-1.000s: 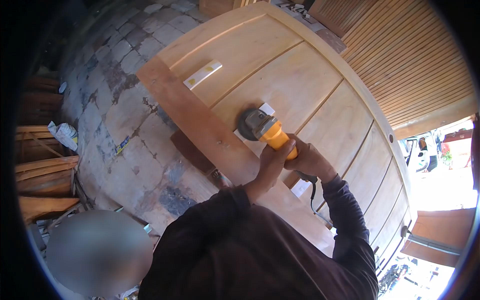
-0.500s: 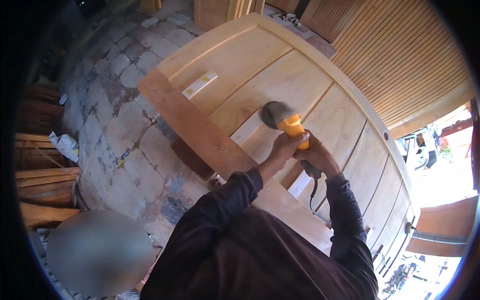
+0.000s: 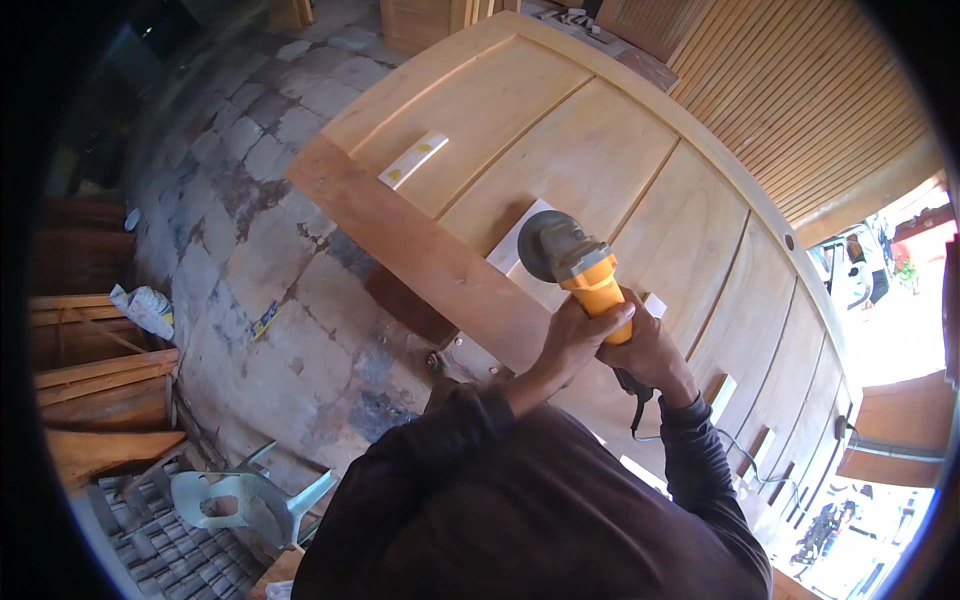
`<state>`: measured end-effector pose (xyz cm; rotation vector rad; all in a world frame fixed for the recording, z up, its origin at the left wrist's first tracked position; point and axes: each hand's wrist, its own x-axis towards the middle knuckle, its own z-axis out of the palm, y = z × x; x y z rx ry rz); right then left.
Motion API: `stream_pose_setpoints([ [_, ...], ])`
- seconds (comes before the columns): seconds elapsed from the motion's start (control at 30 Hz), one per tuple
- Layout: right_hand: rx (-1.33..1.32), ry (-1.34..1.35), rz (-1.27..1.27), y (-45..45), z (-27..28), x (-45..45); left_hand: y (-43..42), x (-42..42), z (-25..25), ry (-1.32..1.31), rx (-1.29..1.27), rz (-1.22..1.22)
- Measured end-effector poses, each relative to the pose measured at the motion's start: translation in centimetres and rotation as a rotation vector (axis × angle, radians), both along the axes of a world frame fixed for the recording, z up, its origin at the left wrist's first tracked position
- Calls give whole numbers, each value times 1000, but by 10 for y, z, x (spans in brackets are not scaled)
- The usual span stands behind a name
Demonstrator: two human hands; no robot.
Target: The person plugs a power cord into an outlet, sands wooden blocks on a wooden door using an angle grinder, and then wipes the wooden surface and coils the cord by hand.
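Note:
My left hand (image 3: 575, 345) and my right hand (image 3: 652, 352) are both wrapped round the yellow body of an angle grinder (image 3: 597, 283). Its round grey disc (image 3: 537, 247) is tilted over a large panelled wooden door (image 3: 540, 140); I cannot tell whether it touches the surface. Just beside the disc lies a pale wood strip (image 3: 512, 243) on the door. Another strip, with yellow marks (image 3: 413, 160), lies nearer the door's left end. From below my right hand a dark cord (image 3: 637, 412) runs along the door to the right.
Worn stone tiles (image 3: 250, 220) cover the floor to the left. A pale green plastic chair (image 3: 240, 500) stands at lower left beside stacked roof tiles (image 3: 180, 555) and timber (image 3: 105, 390). Slatted wooden panels (image 3: 810, 90) lie beyond the door. Several small wood blocks rest on its right part.
My hands have drawn the grinder towards my body, and its head now shows sharply instead of blurred. At lower left, the chair is visible where a blurred round shape was.

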<state>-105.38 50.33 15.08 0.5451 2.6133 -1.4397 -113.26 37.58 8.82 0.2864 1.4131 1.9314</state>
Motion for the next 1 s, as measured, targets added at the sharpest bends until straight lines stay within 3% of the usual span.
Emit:
stream_pose_setpoints([
  [0.37, 86, -66, -106, -60, -8, -16, -56, -31, -9, -53, -45, -197],
  [0.6, 95, -238, -37, -52, -10, -24, -46, -7, -40, -223, 87, -46],
  [1.0, 63, -104, 188, 13, -30, -44, 6, -6, -47, -246, 174, 185],
])
